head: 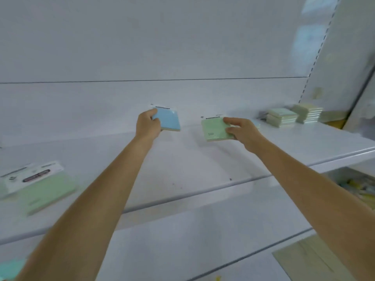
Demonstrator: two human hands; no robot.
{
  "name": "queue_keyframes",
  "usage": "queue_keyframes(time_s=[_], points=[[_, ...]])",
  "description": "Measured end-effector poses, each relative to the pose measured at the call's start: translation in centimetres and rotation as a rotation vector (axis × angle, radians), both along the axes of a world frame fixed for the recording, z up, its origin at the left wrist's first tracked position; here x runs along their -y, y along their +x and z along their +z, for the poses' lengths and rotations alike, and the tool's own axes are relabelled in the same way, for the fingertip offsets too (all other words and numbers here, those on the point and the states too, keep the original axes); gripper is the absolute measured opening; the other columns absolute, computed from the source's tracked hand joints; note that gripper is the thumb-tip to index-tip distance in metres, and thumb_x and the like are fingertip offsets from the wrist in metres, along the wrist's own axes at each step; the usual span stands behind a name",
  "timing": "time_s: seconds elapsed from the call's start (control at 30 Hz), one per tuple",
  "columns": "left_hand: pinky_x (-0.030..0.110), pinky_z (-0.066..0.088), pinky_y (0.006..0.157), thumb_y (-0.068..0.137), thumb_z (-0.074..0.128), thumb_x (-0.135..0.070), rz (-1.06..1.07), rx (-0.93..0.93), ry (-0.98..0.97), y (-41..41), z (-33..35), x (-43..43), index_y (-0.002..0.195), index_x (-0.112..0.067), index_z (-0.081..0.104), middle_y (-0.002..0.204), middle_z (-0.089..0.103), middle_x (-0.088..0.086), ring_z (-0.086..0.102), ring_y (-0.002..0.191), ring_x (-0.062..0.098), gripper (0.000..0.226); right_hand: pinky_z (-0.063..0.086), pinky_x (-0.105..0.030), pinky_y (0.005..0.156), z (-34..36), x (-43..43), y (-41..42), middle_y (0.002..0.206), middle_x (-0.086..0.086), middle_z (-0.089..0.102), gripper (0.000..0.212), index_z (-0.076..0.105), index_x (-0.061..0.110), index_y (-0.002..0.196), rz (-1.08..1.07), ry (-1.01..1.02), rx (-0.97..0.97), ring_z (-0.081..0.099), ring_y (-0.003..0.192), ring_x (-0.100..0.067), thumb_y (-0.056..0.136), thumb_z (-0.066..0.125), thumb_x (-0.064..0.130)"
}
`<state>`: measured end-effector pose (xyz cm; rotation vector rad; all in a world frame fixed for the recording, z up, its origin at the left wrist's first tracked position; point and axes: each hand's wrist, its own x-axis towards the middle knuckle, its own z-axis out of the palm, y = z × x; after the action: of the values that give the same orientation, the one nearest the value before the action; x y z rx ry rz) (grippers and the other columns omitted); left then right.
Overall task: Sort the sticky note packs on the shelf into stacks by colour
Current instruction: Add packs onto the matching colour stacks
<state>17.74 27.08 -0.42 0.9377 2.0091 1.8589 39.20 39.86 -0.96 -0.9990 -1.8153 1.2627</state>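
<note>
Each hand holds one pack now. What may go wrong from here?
1. The green stack and the pale yellow stack look alike and stand close together, so the green pack in the right hand may land on the wrong one.
2. The loose green pack lies near the shelf front edge, and the left forearm may brush it off.

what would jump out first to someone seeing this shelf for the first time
Two bare arms reach up the middle of the view: the left hand grips a blue pack and the right hand grips a green pack, both toward the back of the white shelf. Near its right end stand a pale green stack and a yellowish stack; a large green pack lies near left.
</note>
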Motion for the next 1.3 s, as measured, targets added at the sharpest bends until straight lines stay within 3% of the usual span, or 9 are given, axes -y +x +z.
queue_keyframes(time_s=[0.13,0.3,0.43,0.57,0.7,0.83,0.97,1.13,1.3], points=[[0.03,0.048,0.083,0.089,0.039,0.006,-0.03,0.106,0.078,8.2,-0.9,-5.3,0.134,-0.005,0.044,0.135,0.045,0.014,0.047,0.103,0.02,0.047,0.041,-0.053,0.104,0.4,-4.9,8.8,0.133,-0.019,0.051,0.04,0.055,0.007,0.125,-0.047,0.025,0.005,0.051,0.098,-0.022,0.087,0.051,-0.004],[0.026,0.05,0.069,0.088,0.045,0.004,-0.091,0.194,0.066,15.6,-1.2,-11.2,0.132,-0.006,0.047,0.109,0.044,0.007,0.048,0.099,0.02,0.045,0.041,-0.055,0.102,-0.1,-9.4,16.4,0.131,-0.015,0.051,0.04,0.056,0.007,0.124,-0.129,0.013,-0.009,0.055,0.113,-0.033,0.087,0.051,-0.005],[0.02,0.046,0.064,0.087,0.049,0.003,-0.099,0.156,0.049,18.2,-1.1,-15.6,0.13,-0.006,0.049,0.093,0.048,0.003,0.048,0.093,0.02,0.044,0.04,-0.053,0.103,-0.1,-12.9,19.2,0.125,-0.009,0.05,0.04,0.055,0.011,0.126,-0.163,0.028,0.004,0.053,0.101,-0.027,0.089,0.049,-0.002],[0.02,0.046,0.064,0.086,0.052,0.002,-0.079,0.118,0.037,18.0,-0.9,-19.8,0.128,-0.006,0.051,0.076,0.043,-0.007,0.048,0.09,0.019,0.043,0.04,-0.049,0.105,-0.1,-16.7,19.9,0.121,-0.004,0.047,0.042,0.055,0.012,0.127,-0.167,0.063,-0.036,0.053,0.108,-0.026,0.088,0.05,-0.003],[0.027,0.042,0.079,0.084,0.054,-0.001,-0.083,0.055,0.0,17.6,-1.2,-23.8,0.128,-0.005,0.052,0.09,0.05,0.002,0.048,0.09,0.018,0.045,0.04,-0.036,0.106,0.0,-20.3,20.4,0.138,-0.013,0.047,0.043,0.054,0.008,0.127,-0.167,0.099,-0.097,0.046,0.105,-0.016,0.086,0.049,-0.005],[0.025,0.037,0.082,0.085,0.054,-0.001,-0.079,-0.052,-0.064,17.6,-2.1,-26.5,0.129,-0.002,0.05,0.105,0.055,0.014,0.05,0.092,0.02,0.045,0.039,-0.027,0.1,0.6,-23.3,20.6,0.14,-0.01,0.044,0.043,0.052,0.005,0.128,-0.154,0.113,-0.151,0.044,0.11,-0.013,0.087,0.048,-0.006],[0.03,0.038,0.101,0.087,0.049,-0.005,0.001,-0.135,-0.176,17.4,-3.2,-27.7,0.129,-0.002,0.051,0.132,0.054,0.019,0.052,0.121,0.03,0.042,0.049,-0.016,0.077,1.6,-27.3,20.3,0.129,-0.008,0.055,0.041,0.056,0.01,0.124,-0.184,0.06,-0.244,0.055,0.097,-0.014,0.087,0.049,-0.004],[0.034,0.032,0.107,0.091,0.043,-0.013,0.142,-0.289,-0.416,17.5,-4.4,-28.5,0.129,-0.006,0.052,0.133,0.051,0.025,0.043,0.127,0.036,0.04,0.043,-0.019,0.08,3.4,-32.2,19.0,0.112,-0.004,0.056,0.04,0.058,0.006,0.121,-0.192,0.084,-0.27,0.052,0.098,-0.017,0.084,0.049,-0.006],[0.033,0.035,0.105,0.09,0.046,-0.009,0.099,-0.287,-0.382,17.6,-4.5,-28.4,0.126,0.001,0.054,0.133,0.054,0.022,0.05,0.124,0.031,0.038,0.044,-0.017,0.067,2.6,-34.4,16.7,0.113,-0.008,0.055,0.043,0.054,0.002,0.126,-0.11,0.081,-0.112,0.052,0.096,-0.018,0.085,0.044,-0.008]])
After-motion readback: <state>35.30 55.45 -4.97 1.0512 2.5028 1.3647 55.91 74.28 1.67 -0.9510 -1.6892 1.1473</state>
